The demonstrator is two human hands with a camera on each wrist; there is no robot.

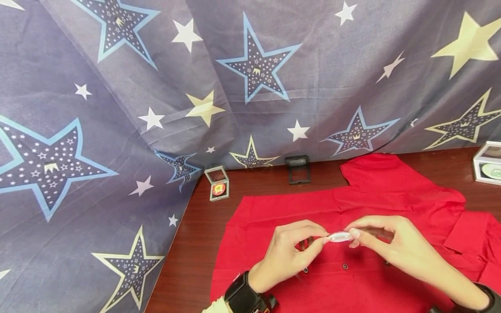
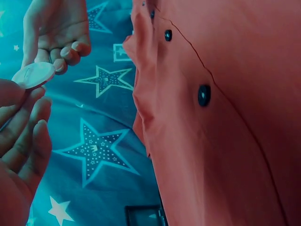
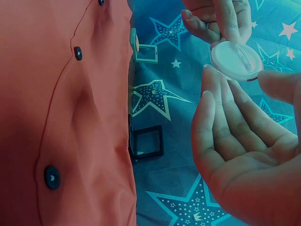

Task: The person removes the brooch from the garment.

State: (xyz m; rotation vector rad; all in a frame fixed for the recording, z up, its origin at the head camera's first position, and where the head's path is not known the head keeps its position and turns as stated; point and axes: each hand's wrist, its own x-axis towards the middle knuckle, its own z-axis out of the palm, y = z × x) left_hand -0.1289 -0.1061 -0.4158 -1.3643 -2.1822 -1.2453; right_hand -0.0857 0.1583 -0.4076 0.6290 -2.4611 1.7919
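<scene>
A round pin-back badge (image 1: pixel 340 237) is held up over a red shirt (image 1: pixel 282 213), its edge toward the head camera. Its pale back and the straight pin across it show in the right wrist view (image 3: pixel 236 60). My left hand (image 1: pixel 291 245) pinches the badge's left edge between thumb and fingers. At the opposite edge, my right hand (image 1: pixel 403 243) grips it with the thumb on one side and fingertips on the other. The shirt lies spread out below both hands, with dark buttons (image 1: pixel 345 266) along its front.
On the brown table (image 1: pixel 188 243), an open display case (image 1: pixel 228 197) holds a red and yellow disc. A black frame (image 1: pixel 290 174) stands near the back, and a white case (image 1: pixel 476 167) with a green disc sits far right. Star-patterned cloth (image 1: pixel 313 87) hangs behind.
</scene>
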